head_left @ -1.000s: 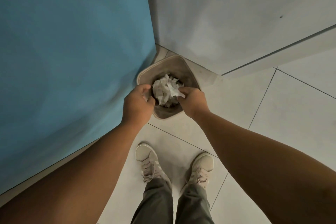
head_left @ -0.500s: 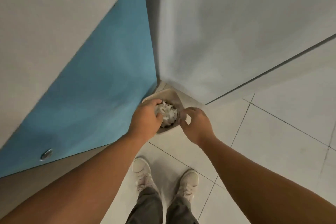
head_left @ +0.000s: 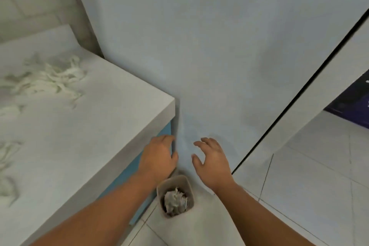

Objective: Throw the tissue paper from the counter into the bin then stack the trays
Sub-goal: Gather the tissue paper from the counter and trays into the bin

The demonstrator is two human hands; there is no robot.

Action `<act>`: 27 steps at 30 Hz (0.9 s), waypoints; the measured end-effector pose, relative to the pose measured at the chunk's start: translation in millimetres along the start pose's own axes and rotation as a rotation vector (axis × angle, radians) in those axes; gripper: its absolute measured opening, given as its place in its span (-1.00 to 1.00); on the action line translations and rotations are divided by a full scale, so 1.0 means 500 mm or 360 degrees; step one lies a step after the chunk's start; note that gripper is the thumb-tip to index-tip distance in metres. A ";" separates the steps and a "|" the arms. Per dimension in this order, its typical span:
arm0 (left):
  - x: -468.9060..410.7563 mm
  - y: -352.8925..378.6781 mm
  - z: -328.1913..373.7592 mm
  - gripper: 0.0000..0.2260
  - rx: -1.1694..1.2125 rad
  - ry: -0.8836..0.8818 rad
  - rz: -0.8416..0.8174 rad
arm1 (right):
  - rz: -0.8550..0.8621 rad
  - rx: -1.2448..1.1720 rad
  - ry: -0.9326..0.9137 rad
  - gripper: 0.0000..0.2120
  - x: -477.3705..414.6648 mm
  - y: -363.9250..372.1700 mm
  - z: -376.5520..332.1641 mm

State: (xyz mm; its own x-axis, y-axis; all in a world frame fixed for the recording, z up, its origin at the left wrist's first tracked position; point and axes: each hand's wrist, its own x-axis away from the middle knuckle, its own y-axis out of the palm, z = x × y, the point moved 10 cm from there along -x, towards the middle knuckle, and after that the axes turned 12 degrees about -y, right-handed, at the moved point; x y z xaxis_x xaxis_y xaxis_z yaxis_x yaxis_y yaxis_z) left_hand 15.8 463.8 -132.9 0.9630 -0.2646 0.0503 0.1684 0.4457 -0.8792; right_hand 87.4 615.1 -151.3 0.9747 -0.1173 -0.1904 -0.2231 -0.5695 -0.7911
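Head view, single entry. Pale stone-look counter (head_left: 79,126), matt, with blurred greenish-white veining. Its left part runs out of frame and its square corner juts toward the middle. Below the top is a smooth blue cabinet front (head_left: 139,168), mostly hidden by the left forearm.

Hard to make out: the whole frame is soft with blur. A dark blue-black object (head_left: 351,104) is cut off by the right edge and cannot be identified.

Task item: tissue paper (head_left: 175,201), a crumpled white wad lying inside the bin (head_left: 191,193). The bin is a small beige plastic tub with rounded corners. It stands on the floor in the corner where the cabinet meets the flat grey-white wall panel (head_left: 219,46). The bin's lower part cannot be seen past its own rim.

Left hand (head_left: 157,158): back toward the camera, fingers loosely bent, gripping nothing, above the bin and beside the cabinet edge. The fingertips are partly out of sight.

Right hand (head_left: 211,164): fingers spread and relaxed, empty, above and to the right of the bin.

Surroundings: glossy pale floor tiles (head_left: 309,195) with thin grout lines, and a dark straight seam (head_left: 299,94) running diagonally across the panelling on the right.
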 end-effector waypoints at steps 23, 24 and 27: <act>-0.024 -0.474 -0.250 -0.62 0.0182 -0.0325 0.0557 | -0.0068 -0.0155 -0.0830 -0.67 -0.296 -0.022 -0.523; -0.034 -0.487 -0.278 -0.62 0.0169 -0.0334 0.0560 | -0.0106 -0.0155 -0.0833 -0.65 -0.312 0.004 -0.537; -0.067 -0.523 -0.369 -0.61 0.0118 -0.0397 0.0573 | -0.0273 -0.0125 -0.0827 -0.58 -0.361 0.090 -0.576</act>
State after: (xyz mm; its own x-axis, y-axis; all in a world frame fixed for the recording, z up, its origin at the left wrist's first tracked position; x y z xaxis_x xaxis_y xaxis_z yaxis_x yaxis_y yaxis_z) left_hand -99.1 198.2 7.9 0.9827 0.1293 -0.1323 -0.1814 0.5342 -0.8257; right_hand -93.9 376.4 14.9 0.8565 0.3882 -0.3401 -0.0406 -0.6063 -0.7942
